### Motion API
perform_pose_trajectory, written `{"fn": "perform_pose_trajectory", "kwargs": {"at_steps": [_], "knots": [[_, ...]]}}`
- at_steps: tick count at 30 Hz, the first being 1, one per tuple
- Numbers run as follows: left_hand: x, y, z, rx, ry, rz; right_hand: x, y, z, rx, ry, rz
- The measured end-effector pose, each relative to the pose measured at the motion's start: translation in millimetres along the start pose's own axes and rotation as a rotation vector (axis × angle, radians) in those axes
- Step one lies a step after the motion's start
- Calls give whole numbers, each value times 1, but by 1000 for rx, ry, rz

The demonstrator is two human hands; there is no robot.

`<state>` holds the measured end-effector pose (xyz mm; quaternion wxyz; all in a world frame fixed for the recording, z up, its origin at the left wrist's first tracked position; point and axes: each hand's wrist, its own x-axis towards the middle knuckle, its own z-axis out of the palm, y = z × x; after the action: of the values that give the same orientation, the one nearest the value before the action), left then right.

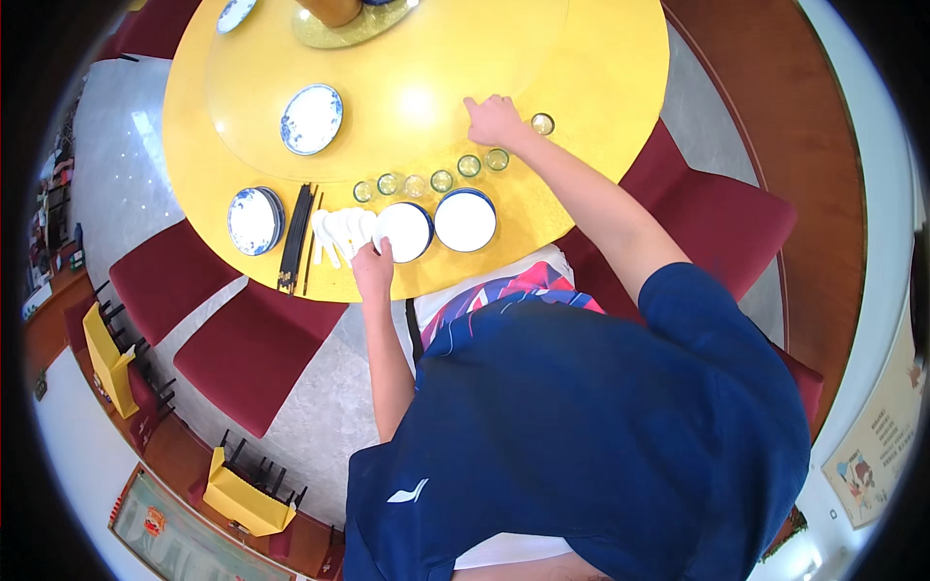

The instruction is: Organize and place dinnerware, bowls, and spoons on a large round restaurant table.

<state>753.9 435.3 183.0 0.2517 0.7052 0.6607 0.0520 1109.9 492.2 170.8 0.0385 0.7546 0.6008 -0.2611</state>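
My left hand [374, 269] is at the table's near edge, its fingertips against the rim of a white bowl [405, 231] with a blue edge, just right of several white spoons [336, 231]. Whether it grips the bowl or a spoon cannot be told. My right hand [494, 120] reaches over the table, a finger pointing out; nothing shows in it. Near it stands a small glass [543, 123]. Several more glasses [442, 181] form a row behind the bowls. A second bowl [465, 220] sits right of the first. Black chopsticks [294, 236] lie left of the spoons, beside stacked blue-patterned plates [253, 221].
The round yellow table [596, 174] carries a clear turntable with a patterned plate [312, 119] and a pot on a stand [349, 29] at the far side. Dark red chairs [251, 356] surround the table on both sides. A wooden ledge [814, 181] curves along the right.
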Motion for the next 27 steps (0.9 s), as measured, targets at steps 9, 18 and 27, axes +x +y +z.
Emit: {"fn": "perform_pose_trajectory", "kwargs": {"at_steps": [9, 18, 27], "knots": [[16, -11, -22, -111, -307, -51, -17, -30, 11, 281, 187, -252], [59, 11, -69, -348, -91, 25, -95, 37, -23, 659, 485, -69], [205, 63, 2, -156, -218, -3, -176, 69, -14, 743, 506, 198]]}}
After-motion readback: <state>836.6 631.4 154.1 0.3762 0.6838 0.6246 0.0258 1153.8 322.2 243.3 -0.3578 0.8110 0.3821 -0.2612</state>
